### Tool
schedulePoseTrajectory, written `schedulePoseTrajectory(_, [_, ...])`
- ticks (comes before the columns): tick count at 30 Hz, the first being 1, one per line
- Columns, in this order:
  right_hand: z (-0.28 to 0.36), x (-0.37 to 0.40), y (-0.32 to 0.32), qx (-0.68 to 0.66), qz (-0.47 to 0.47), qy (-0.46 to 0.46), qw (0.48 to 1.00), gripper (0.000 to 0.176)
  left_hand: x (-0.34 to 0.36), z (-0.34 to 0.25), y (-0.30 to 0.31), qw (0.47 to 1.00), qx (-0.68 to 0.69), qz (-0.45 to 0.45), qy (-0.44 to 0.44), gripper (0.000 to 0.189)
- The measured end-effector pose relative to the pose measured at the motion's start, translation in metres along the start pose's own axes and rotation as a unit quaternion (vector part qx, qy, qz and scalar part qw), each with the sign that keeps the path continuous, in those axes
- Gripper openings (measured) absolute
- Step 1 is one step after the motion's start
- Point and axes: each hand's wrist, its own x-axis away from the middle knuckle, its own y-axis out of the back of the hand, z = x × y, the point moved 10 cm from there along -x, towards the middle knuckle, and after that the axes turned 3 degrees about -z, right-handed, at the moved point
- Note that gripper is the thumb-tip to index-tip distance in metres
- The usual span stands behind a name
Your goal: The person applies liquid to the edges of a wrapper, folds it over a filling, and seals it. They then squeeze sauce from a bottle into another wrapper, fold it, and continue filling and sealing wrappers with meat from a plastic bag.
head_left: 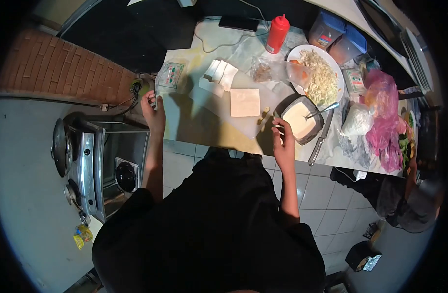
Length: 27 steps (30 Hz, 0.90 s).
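Note:
A square pale wrapper sheet (245, 103) lies flat on a translucent board (224, 110), with folded white pieces (219, 76) behind it to the left. My left hand (153, 110) hovers at the table's left edge, fingers apart and holding nothing. Beside the dark bowl of creamy white sauce (298, 120), my right hand (283, 139) is raised with its fingers parted, also with nothing in it. A spoon (322, 111) rests in the bowl. Small yellowish strips (264, 115) lie between the sheet and the bowl.
A plate of shredded vegetables (323, 78), a red bottle (278, 34), lidded tubs (326, 29) and a pink bag (380, 112) fill the right and back. A knife (321, 139) lies right of the bowl. Another person (404, 200) is at far right; a stove (87, 161) stands left.

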Motion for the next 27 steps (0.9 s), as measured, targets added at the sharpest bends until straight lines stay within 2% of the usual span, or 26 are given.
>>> schedulePoseTrajectory(2, [0.005, -0.009, -0.008, -0.002, 0.013, 0.022, 1.000, 0.029, -0.003, 0.010, 0.010, 0.997, 0.034, -0.024, 0.071, 0.032])
schedulePoseTrajectory(3, [0.003, -0.014, -0.018, 0.008, 0.035, 0.004, 0.999, 0.029, -0.006, 0.020, 0.011, 0.995, 0.029, -0.024, 0.093, 0.034])
schedulePoseTrajectory(6, [-0.023, -0.035, -0.053, -0.029, 0.075, -0.029, 0.996, 0.029, -0.016, 0.101, -0.007, 0.994, 0.070, -0.009, 0.088, 0.038])
schedulePoseTrajectory(7, [-0.022, -0.044, -0.062, -0.014, 0.070, -0.031, 0.997, 0.030, -0.024, 0.134, -0.022, 0.998, 0.015, 0.036, 0.052, 0.047])
schedulePoseTrajectory(8, [-0.021, -0.051, -0.066, 0.004, 0.063, -0.034, 0.997, 0.031, -0.027, 0.135, -0.028, 0.997, 0.021, 0.046, 0.051, 0.047])
schedulePoseTrajectory(11, [-0.016, -0.066, -0.076, 0.004, 0.022, -0.038, 0.999, 0.031, -0.035, 0.185, -0.068, 0.955, 0.108, 0.135, 0.239, 0.062])
schedulePoseTrajectory(12, [-0.016, -0.070, -0.080, 0.005, 0.014, -0.037, 0.999, 0.031, -0.043, 0.182, -0.073, 0.955, 0.112, 0.140, 0.235, 0.062])
schedulePoseTrajectory(14, [-0.015, -0.074, -0.083, -0.009, -0.007, -0.028, 1.000, 0.031, -0.057, 0.158, -0.075, 0.970, 0.113, 0.143, 0.160, 0.054])
schedulePoseTrajectory(15, [-0.015, -0.074, -0.083, -0.007, -0.015, -0.030, 0.999, 0.031, -0.061, 0.166, -0.079, 0.969, 0.116, 0.149, 0.159, 0.054])
schedulePoseTrajectory(17, [-0.018, -0.071, -0.083, -0.014, -0.023, -0.042, 0.999, 0.031, -0.061, 0.176, -0.087, 0.972, 0.089, 0.174, 0.127, 0.043])
schedulePoseTrajectory(20, [-0.030, -0.066, -0.078, -0.020, -0.036, -0.054, 0.998, 0.031, -0.065, 0.117, -0.085, 0.974, 0.054, 0.192, 0.106, 0.033])
schedulePoseTrajectory(21, [-0.026, -0.065, -0.073, -0.016, -0.043, -0.055, 0.997, 0.031, -0.066, 0.122, -0.093, 0.973, 0.059, 0.199, 0.105, 0.033])
schedulePoseTrajectory(23, [-0.020, -0.061, -0.080, -0.241, -0.001, -0.134, 0.961, 0.032, -0.072, 0.120, -0.100, 0.987, 0.012, 0.158, 0.005, 0.033])
schedulePoseTrajectory(24, [-0.013, -0.061, -0.081, -0.346, 0.005, -0.162, 0.924, 0.035, -0.069, 0.111, -0.102, 0.987, 0.016, 0.161, 0.008, 0.033])
schedulePoseTrajectory(26, [-0.009, -0.065, -0.081, -0.477, 0.050, -0.146, 0.865, 0.038, -0.073, 0.080, -0.086, 0.989, 0.069, 0.118, 0.053, 0.037])
schedulePoseTrajectory(27, [-0.014, -0.068, -0.077, -0.477, 0.051, -0.147, 0.865, 0.038, -0.070, 0.061, -0.081, 0.989, 0.068, 0.118, 0.054, 0.037])
